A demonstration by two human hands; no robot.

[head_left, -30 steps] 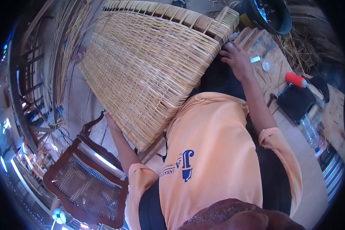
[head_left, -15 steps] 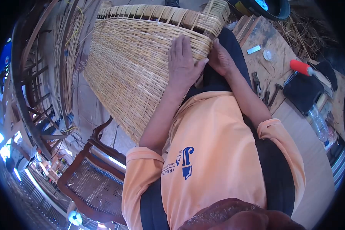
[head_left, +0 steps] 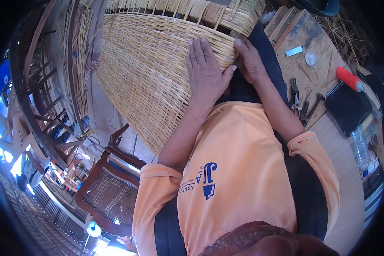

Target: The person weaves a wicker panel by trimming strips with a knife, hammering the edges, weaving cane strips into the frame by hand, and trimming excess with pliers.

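Observation:
A large woven rattan panel [head_left: 145, 68], pale and tightly woven, lies slanted across my lap, with wrapped strands along its far frame. On its weave near the right edge rests my left hand [head_left: 205, 72], palm down, fingers stretched out flat and thumb pointing right. Beside it, my right hand [head_left: 251, 63] is closed at the panel's right edge, thumb on the near face. Its other fingers are partly hidden. At the far right the wrapped corner [head_left: 245, 19] of the frame rises just beyond both hands.
On the wooden board to the right lie pliers [head_left: 294, 91], a hammer [head_left: 316, 104], a red-handled tool [head_left: 347, 79], a black pouch [head_left: 347, 106] and a plastic bottle [head_left: 360, 149]. A cane-seated chair [head_left: 109, 194] stands lower left. Long strands [head_left: 82, 55] and wooden frames [head_left: 25, 98] are further left.
The view has shifted slightly, so the board and tools appear further right. My left hand stays flat on the weave; my right hand remains at the panel's edge, thumb slightly more over it.

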